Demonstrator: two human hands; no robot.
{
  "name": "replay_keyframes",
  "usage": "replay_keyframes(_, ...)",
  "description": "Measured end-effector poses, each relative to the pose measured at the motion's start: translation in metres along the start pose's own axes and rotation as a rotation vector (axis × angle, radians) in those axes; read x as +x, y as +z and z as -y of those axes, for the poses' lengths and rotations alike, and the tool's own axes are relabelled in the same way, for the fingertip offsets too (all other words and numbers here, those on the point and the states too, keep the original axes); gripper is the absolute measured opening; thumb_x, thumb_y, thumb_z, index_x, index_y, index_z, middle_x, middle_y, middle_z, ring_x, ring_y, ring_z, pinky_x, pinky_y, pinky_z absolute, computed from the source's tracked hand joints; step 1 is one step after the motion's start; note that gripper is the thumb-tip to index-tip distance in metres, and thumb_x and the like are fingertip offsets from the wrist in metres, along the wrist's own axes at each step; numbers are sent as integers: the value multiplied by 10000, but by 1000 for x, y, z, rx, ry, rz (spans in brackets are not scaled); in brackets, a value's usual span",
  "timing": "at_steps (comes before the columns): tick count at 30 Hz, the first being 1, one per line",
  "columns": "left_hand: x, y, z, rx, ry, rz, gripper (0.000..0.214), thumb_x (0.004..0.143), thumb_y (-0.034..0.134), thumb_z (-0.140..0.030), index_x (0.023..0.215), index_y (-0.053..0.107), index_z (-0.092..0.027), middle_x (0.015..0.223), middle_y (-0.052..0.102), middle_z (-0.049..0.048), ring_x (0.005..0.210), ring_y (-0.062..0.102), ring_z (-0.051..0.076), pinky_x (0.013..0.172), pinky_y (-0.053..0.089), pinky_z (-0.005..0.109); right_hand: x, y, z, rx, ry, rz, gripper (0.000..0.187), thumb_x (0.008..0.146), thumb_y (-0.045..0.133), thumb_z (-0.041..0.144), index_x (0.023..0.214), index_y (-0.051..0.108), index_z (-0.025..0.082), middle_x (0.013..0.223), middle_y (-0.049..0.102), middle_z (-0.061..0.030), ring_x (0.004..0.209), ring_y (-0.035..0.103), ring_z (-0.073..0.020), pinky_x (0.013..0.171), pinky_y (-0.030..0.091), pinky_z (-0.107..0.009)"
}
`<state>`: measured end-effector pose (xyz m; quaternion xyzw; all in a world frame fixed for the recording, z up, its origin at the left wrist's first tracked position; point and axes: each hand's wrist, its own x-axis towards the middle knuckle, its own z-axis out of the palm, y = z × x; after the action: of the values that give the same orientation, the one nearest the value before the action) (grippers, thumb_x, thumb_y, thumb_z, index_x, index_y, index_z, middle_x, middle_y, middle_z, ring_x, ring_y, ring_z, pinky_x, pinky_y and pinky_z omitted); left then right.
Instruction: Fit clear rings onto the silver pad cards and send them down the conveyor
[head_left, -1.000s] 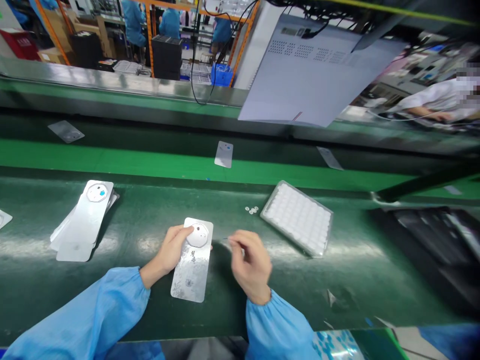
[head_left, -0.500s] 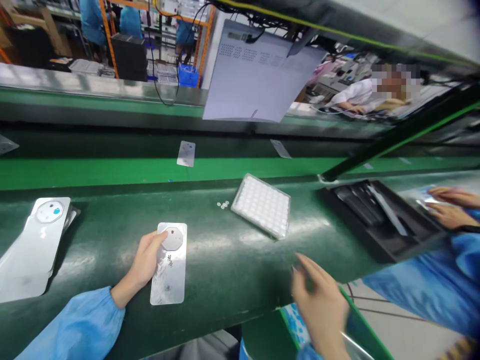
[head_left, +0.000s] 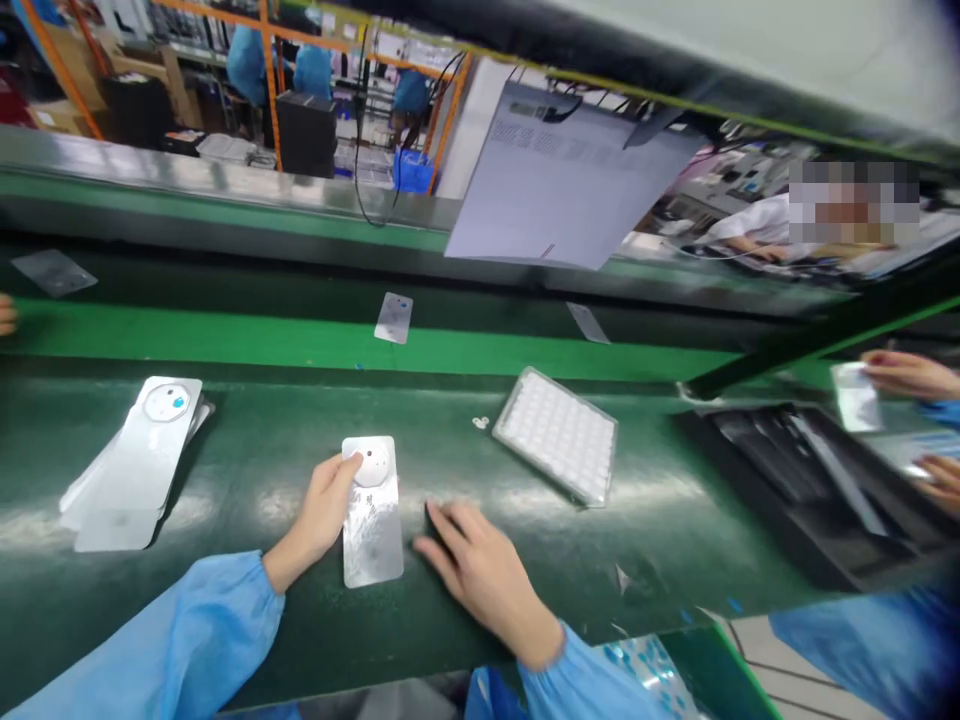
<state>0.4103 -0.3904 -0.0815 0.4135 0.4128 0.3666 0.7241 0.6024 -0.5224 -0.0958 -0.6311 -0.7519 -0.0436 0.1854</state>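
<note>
A silvery phone back cover [head_left: 373, 520] with a round camera ring lies flat on the dark green bench. My left hand [head_left: 319, 515] rests on its left edge, thumb by the ring, fingers closed on the cover. My right hand [head_left: 472, 570] lies on the bench just right of the cover, fingers stretched toward it and holding nothing I can make out; it is slightly blurred. A clear tray of small white parts [head_left: 559, 432] sits further right, with a few loose white parts [head_left: 480, 423] beside it.
A stack of covers [head_left: 131, 465] lies at the left. Single covers [head_left: 394, 318] ride the green conveyor behind. A black tray [head_left: 795, 480] stands at the right, where another person's hands [head_left: 904, 375] hold a cover. A paper sheet [head_left: 562, 190] hangs above.
My right hand swung out to the lower right off the bench, then came back beside the cover. The view panned right and back. My left hand stayed on the cover.
</note>
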Motion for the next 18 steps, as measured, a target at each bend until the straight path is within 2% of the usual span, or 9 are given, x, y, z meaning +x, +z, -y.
replay_keyframes(2, 1, 0, 3, -49, 2, 27, 521, 757, 759, -614, 908, 740, -116, 785, 775, 110, 737, 734, 277, 646, 541, 306, -35, -10, 24, 76, -113, 20, 523, 1074, 432, 522, 1328, 636, 113, 999, 706, -137, 863, 696, -253, 726, 609, -354)
replay_keyframes(5, 2, 0, 7, -80, 0, 35, 533, 784, 766, -593, 998, 741, -105, 817, 784, 116, 745, 741, 276, 680, 559, 324, -68, -20, 45, 187, -135, 13, 339, 1095, 469, 327, 1306, 646, 130, 918, 729, -94, 773, 711, -203, 672, 603, -305)
replay_keyframes(7, 3, -1, 8, -65, -8, 32, 543, 789, 768, -588, 1027, 743, -101, 839, 788, 119, 746, 741, 277, 702, 568, 337, -77, -24, 53, 244, -123, -4, 275, 1084, 500, 235, 1286, 662, 142, 883, 736, -76, 732, 709, -183, 652, 593, -287)
replay_keyframes(9, 4, -1, 8, -56, -11, 36, 557, 801, 759, -586, 1067, 739, -97, 868, 789, 124, 756, 740, 276, 713, 571, 342, -81, -25, 57, 264, -123, -9, 280, 1076, 522, 236, 1292, 669, 137, 897, 745, -87, 754, 717, -194, 678, 603, -303)
replay_keyframes(12, 5, -1, 6, -49, 3, 36, 619, 843, 727, -567, 1250, 676, -103, 879, 782, 105, 731, 724, 247, 693, 564, 321, -84, -29, 62, 336, -101, 1, 289, 1084, 473, 199, 1245, 710, 160, 898, 753, -90, 757, 715, -189, 703, 609, -301)
replay_keyframes(14, 1, -1, 4, 17, 34, 21, 719, 873, 715, -531, 1452, 530, -145, 825, 765, 59, 637, 681, 202, 634, 538, 286, -81, -31, 64, 532, 51, 13, 276, 1077, 490, 211, 1125, 762, 192, 880, 750, -83, 740, 711, -177, 688, 603, -276)
replay_keyframes(16, -5, 0, 2, 132, 95, -2, 809, 891, 717, -483, 1570, 373, -206, 748, 731, 7, 516, 594, 151, 552, 483, 247, -71, -31, 63, 847, 357, 50, 251, 1048, 575, 303, 953, 780, 195, 788, 734, -67, 659, 697, -166, 601, 589, -253)
replay_keyframes(17, -9, 0, 2, 200, 138, -9, 797, 903, 711, -454, 1579, 359, -224, 726, 715, -7, 475, 544, 131, 521, 450, 235, -64, -31, 61, 1026, 533, 64, 258, 1018, 628, 360, 890, 771, 187, 740, 725, -60, 610, 689, -164, 536, 573, -243)
replay_keyframes(18, -12, 0, 2, 273, 188, -3, 720, 918, 696, -423, 1552, 416, -226, 722, 707, -9, 460, 510, 118, 503, 425, 229, -54, -30, 58, 1197, 693, 59, 280, 975, 684, 418, 850, 757, 178, 704, 720, -55, 568, 683, -163, 472, 547, -229)
